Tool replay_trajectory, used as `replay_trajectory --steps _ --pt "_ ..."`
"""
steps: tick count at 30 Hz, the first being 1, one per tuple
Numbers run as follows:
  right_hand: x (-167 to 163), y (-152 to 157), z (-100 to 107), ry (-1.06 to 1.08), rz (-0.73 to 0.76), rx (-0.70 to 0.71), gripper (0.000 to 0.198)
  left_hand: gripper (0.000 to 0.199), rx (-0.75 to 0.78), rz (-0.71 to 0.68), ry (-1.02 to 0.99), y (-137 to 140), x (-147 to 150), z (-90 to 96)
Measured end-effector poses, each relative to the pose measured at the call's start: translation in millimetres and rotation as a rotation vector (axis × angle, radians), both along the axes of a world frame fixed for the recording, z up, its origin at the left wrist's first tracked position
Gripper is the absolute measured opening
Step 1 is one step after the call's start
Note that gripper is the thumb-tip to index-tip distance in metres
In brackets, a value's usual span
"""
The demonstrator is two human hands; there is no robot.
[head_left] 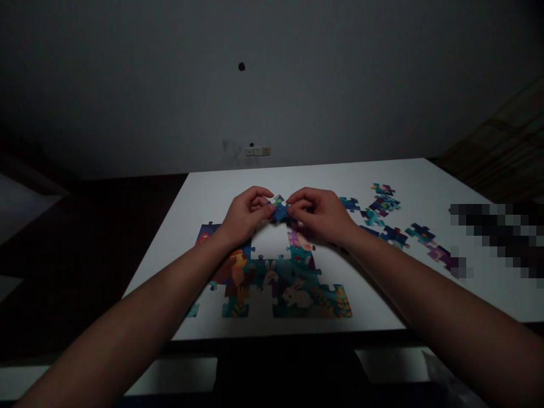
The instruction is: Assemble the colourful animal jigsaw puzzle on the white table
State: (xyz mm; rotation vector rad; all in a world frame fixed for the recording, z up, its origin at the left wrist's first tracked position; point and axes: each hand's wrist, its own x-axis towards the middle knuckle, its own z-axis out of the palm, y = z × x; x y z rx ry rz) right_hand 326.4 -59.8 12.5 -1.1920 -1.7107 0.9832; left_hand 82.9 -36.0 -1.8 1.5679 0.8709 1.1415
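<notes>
A blue jigsaw puzzle piece (280, 212) with green and white marks is pinched from both sides between my hands. My left hand (249, 214) grips its left edge with thumb and fingers. Opposite, my right hand (322, 213) closes on its right edge. Just below the piece lies a partly joined puzzle (297, 277) showing white rabbits, an orange animal and leaves. A white gap of bare tabletop shows in the middle of the joined part. My forearms hide some of its left side and the table to the right.
Several loose puzzle pieces (385, 203) lie scattered at the right of the white table (229, 187). More pieces (420, 232) sit nearer the right edge. A wall socket (258, 151) is on the grey wall behind. A pixelated patch covers the far right.
</notes>
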Motion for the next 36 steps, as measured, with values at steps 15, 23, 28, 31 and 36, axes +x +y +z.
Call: replay_trajectory --steps 15,23,28,31,36 --pt "8.0 8.4 0.0 -0.18 0.027 0.032 0.013 0.025 0.133 0.106 0.198 5.8 -5.1 -4.6" --pt "16.0 13.9 5.2 -0.239 -0.14 0.069 0.012 0.038 0.099 -0.049 0.327 0.1 -3.8 -6.8" --pt "16.5 14.2 6.4 -0.28 -0.146 0.101 0.013 0.026 0.153 -0.025 0.405 2.1 -5.4 -7.1" --pt "16.4 14.7 7.0 -0.299 -0.137 0.105 0.018 0.021 0.164 0.015 0.404 4.8 -6.6 -6.1" --pt "15.5 14.5 7.6 -0.349 -0.111 0.081 0.022 0.018 0.181 0.027 0.391 7.3 -7.8 -6.1"
